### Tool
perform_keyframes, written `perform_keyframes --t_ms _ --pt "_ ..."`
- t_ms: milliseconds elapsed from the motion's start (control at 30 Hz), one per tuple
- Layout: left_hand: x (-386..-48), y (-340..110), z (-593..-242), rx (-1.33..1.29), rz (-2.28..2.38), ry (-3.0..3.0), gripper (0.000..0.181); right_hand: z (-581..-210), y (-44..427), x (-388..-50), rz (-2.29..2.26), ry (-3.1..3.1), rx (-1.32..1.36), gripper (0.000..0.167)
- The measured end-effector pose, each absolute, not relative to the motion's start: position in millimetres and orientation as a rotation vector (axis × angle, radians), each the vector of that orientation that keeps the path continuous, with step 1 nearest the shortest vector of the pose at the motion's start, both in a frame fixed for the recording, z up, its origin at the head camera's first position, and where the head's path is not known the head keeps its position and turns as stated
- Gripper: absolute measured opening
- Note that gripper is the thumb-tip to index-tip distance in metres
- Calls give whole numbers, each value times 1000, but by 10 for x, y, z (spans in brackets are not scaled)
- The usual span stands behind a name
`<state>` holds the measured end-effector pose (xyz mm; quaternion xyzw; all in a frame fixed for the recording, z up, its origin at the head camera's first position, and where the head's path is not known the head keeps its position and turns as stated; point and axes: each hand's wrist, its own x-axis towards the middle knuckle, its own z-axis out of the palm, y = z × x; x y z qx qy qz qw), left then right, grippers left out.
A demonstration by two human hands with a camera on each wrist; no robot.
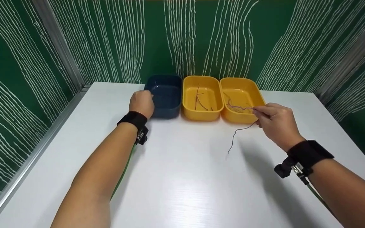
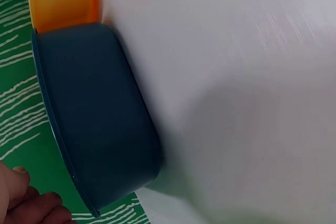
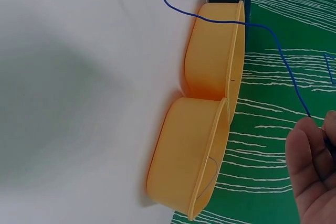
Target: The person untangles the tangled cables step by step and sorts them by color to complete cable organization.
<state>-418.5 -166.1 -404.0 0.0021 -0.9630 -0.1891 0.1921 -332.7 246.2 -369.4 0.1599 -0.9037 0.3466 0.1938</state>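
Note:
My right hand (image 1: 277, 122) pinches a thin blue wire (image 3: 215, 21) between thumb and fingertips, at the front right of the right yellow bin (image 1: 261, 98). One length of wire reaches left over that bin; another hangs down in front of it, over the table. Beside the left rim of the dark blue bin (image 1: 165, 113) is my left hand (image 1: 142, 103), its fingers loosely curled with nothing visible in them. In the left wrist view a small gap shows between the left fingers (image 2: 42, 211) and the bin's rim.
The middle yellow bin (image 1: 201, 116) holds a few dark wire pieces (image 1: 197, 98); thin wires also lie in the right one. All three bins stand side by side at the back of the white table (image 1: 182, 177), against a green wall (image 1: 154, 38) with white lines.

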Motion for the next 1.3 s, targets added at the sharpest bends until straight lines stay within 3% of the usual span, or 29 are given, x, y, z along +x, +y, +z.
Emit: perform_keyframes --t_ms 500,733,1300 --pt "-3955 -1705 -3729 -107 -554 -2629 35 -3610 2469 -3314 946 -2538 444 22" --pt "-3791 -1733 -3553 -112 -641 -2668 50 -3576 2457 -3317 950 -2550 438 23" --pt "-3422 -1812 -3358 -199 -668 -2743 65 -3507 2397 -3334 940 -2539 455 23"
